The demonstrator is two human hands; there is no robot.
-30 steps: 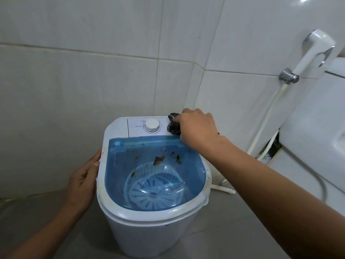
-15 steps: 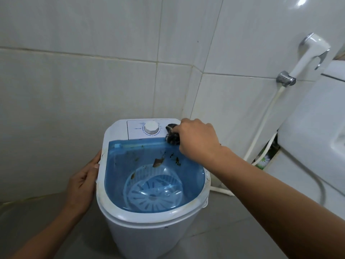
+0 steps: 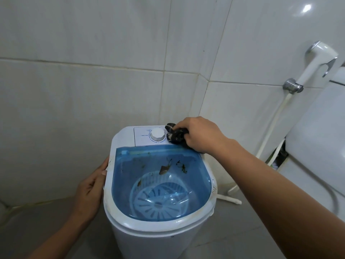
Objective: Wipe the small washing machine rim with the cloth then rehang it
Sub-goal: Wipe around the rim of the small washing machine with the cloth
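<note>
A small white washing machine point(image 3: 119, 217) with a clear blue lid stands on the floor in a tiled corner. Brown debris lies on the lid. My right hand point(image 3: 201, 135) holds a bunched dark cloth point(image 3: 175, 136) pressed on the white control panel at the back right, just right of the round white dial point(image 3: 157, 135). My left hand point(image 3: 91, 187) rests flat against the machine's left rim, thumb on its edge. Dark specks mark the rim on the right side.
A white bidet sprayer point(image 3: 317, 64) hangs on its wall bracket at the right, hose trailing down. A white toilet tank and bowl point(image 3: 315, 146) stand at the right edge. Tiled walls enclose the machine behind and to the right; grey floor lies around it.
My right hand with the cloth has shifted slightly back onto the control panel beside the dial. The view has dropped a little. My left hand has stayed on the left rim.
</note>
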